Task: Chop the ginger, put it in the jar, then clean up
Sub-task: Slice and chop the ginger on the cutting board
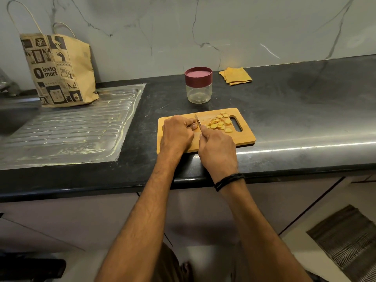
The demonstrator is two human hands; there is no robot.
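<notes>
A wooden cutting board (244, 139) lies on the black counter. Several yellow ginger slices (219, 123) are heaped on its right half, near the handle slot. My left hand (177, 133) sits on the board's left half with curled fingers pinching a small remaining ginger piece (194, 126), mostly hidden. My right hand (217, 147) grips a knife handle; the knife blade (198, 120) stands on the board just right of my left fingertips. A glass jar (198, 92) with a maroon lid on it stands behind the board.
A folded yellow cloth (235, 75) lies behind and to the right of the jar. A brown paper bag (59, 72) stands at the back left on the steel sink drainboard (71, 127). The counter's front edge (305, 157) runs below the board.
</notes>
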